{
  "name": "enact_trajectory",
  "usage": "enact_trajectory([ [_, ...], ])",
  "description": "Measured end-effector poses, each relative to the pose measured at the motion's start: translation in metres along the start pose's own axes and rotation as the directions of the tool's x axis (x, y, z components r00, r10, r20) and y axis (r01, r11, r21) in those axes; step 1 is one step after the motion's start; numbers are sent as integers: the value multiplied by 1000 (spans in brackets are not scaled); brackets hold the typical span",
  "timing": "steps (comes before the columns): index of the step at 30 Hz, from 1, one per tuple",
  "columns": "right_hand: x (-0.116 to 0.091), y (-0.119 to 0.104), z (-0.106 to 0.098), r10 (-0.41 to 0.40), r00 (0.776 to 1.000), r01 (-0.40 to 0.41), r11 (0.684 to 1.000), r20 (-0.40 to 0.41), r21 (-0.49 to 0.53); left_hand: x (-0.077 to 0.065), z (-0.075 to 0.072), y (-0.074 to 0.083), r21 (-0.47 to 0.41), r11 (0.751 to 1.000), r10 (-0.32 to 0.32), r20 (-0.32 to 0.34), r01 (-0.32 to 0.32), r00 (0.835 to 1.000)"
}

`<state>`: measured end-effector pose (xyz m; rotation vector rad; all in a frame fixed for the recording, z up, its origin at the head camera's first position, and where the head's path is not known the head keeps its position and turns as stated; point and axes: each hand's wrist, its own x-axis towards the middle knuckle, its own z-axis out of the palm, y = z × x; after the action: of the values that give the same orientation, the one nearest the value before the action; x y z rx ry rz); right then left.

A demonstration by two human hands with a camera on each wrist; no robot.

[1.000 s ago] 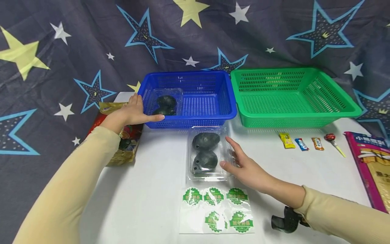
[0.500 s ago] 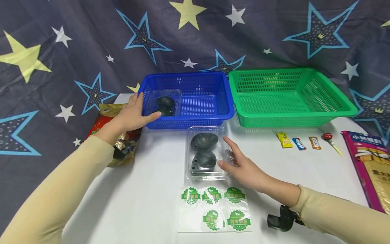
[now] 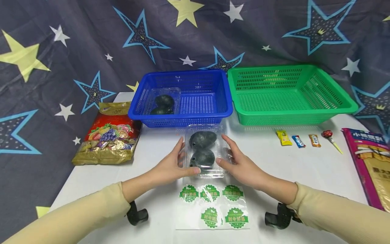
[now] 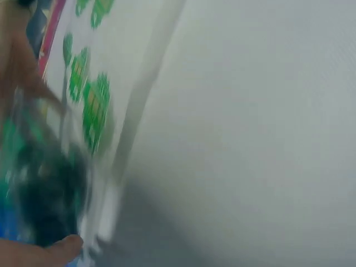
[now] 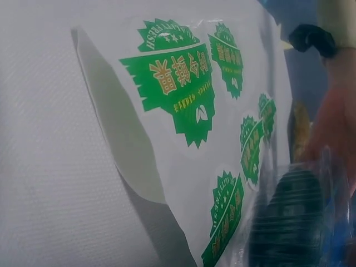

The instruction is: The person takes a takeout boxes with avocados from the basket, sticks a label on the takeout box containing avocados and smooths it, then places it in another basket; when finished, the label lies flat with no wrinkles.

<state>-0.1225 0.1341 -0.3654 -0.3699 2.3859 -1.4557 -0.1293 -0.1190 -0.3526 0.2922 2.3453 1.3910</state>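
A clear plastic clamshell box [image 3: 223, 130] with two dark green avocados [image 3: 203, 139] stands at the middle of the table in the head view. My left hand [image 3: 170, 167] is at its left side, the thumb over the near left part of the lid and the fingers along the wall. At the opposite side my right hand [image 3: 246, 169] has its fingers along the edge and the thumb at the rim. Just in front lies a sheet of green stickers [image 3: 212, 220], which the right wrist view shows with a curled edge. The left wrist view is blurred.
Behind the box stands a blue basket [image 3: 195, 115] holding another clear box of avocados [image 3: 164, 101]. Right of it is a green basket [image 3: 283, 117]. Several wrapped candies [image 3: 284, 138] and a lollipop [image 3: 327, 134] lie right. Bags flank the table: red-gold [image 3: 109, 135] left, purple [image 3: 362, 156] right.
My left hand has left the blue basket's left rim and come down to the near clear box's left side. The basket sits slightly further left at its near corner. The right hand stays put.
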Motion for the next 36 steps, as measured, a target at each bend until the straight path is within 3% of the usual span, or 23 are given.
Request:
enact_trajectory([
  [2, -1, -1, -1, -1, 1000, 1, 1000, 1, -2, 4, 7, -2, -11, 1000, -21, 14, 21, 1000],
  [8, 5, -7, -9, 26, 1000, -26, 999, 5, -21, 6, 16, -7, 65, 998, -24, -39, 26, 999],
  [12, 33, -14, -25, 55, 998, -54, 998, -27, 32, 6, 15, -8, 68, 997, -24, -44, 27, 999],
  [17, 78, -5, -36, 49, 998, -43, 991, -44, 127, 7, 14, -9, 71, 997, -24, -29, 26, 999],
  [21, 91, 3, -36, 68, 998, -64, 974, -9, 216, 8, 12, -10, 78, 997, -28, -5, 28, 1000],
  [25, 86, 4, -41, 139, 990, -144, 946, 38, 290, 14, 1, -10, 76, 997, -13, 76, 7, 997],
  [28, 77, 2, -45, 167, 984, -180, 934, 67, 309, 21, -12, -11, 53, 998, 15, 172, -25, 985],
  [31, 69, 1, -47, 179, 981, -195, 929, 78, 314, 29, -24, -14, 30, 997, 55, 259, -65, 964],
  [36, 57, 0, -50, 199, 976, -217, 926, 91, 308, 44, -41, -19, -33, 991, 133, 378, -130, 916],
])
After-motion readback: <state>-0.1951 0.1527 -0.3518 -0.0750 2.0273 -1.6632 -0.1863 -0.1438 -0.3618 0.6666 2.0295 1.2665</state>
